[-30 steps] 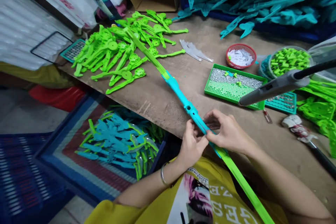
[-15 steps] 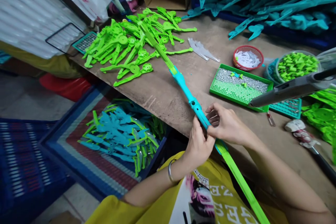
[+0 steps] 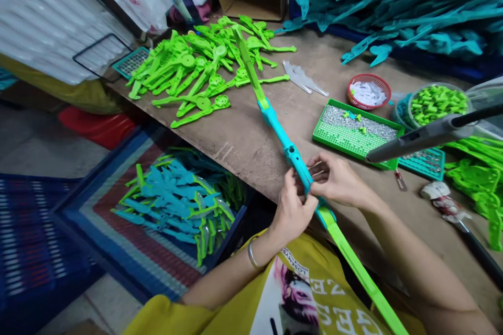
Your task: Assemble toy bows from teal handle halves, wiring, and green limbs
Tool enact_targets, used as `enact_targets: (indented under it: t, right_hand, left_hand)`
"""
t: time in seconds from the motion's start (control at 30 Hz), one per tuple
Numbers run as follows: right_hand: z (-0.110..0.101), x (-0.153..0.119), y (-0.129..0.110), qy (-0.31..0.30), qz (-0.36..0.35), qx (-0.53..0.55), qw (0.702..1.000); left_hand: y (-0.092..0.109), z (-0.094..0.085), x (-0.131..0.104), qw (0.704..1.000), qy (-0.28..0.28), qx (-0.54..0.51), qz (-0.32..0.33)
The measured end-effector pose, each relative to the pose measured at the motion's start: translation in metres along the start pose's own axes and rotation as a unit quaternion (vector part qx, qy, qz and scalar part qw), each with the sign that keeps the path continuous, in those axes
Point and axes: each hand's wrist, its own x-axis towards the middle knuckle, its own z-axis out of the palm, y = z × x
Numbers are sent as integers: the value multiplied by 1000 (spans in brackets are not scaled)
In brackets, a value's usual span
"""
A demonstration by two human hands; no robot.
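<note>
A long plastic toy bow or sword-like piece [image 3: 282, 133], turquoise in its middle with lime-green arms at both ends, slants across in front of me. My left hand [image 3: 293, 208] grips its turquoise part from the left, thumb and fingers closed. From the right, my right hand [image 3: 336, 180] pinches the same stretch, its thumb close to my left thumb. The upper green arm reaches over a heap of lime-green plastic parts [image 3: 188, 70] on the table. Toward my body, the lower green arm passes over my yellow shirt. Whether a small part lies between my fingers is hidden.
On the table [image 3: 243, 131] stand a green tray of screws [image 3: 349, 141], a red basket of white pieces [image 3: 368, 91] and a tub of green pieces [image 3: 438, 104]. A grey electric screwdriver [image 3: 420, 138] hangs at right. A blue crate [image 3: 98, 214] holds turquoise-green pieces below left.
The long piece has turned slightly more upright, its far end shifting right. Both hands stay closed on its turquoise middle; the camera view has shifted a little.
</note>
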Motion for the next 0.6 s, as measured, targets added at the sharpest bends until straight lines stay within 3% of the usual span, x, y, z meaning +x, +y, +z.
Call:
enact_targets:
  t: [0.17,0.3,0.37,0.47,0.5,0.6]
  right_hand:
    - [-17,6,17,-61,27,181,981]
    - [-23,4,25,-68,24,211,975]
    - [-23,-6,23,-32,-7,180,983]
    - [-28,-34,12,128,-99,58,985]
    - [-32,-45,7,214,-134,18,968]
    - [-57,-70,-2,453,-206,-38,867]
  left_hand:
    - [-7,-11,4,987,-87,-132,-35]
    - [-12,-13,17,968,-124,-208,-62]
    - [-14,-10,25,960,-124,-241,-76]
    - [-15,-5,35,946,-124,-276,-120]
    - [-16,-3,37,939,-129,-287,-138]
    - [-17,2,39,923,-141,-313,-176]
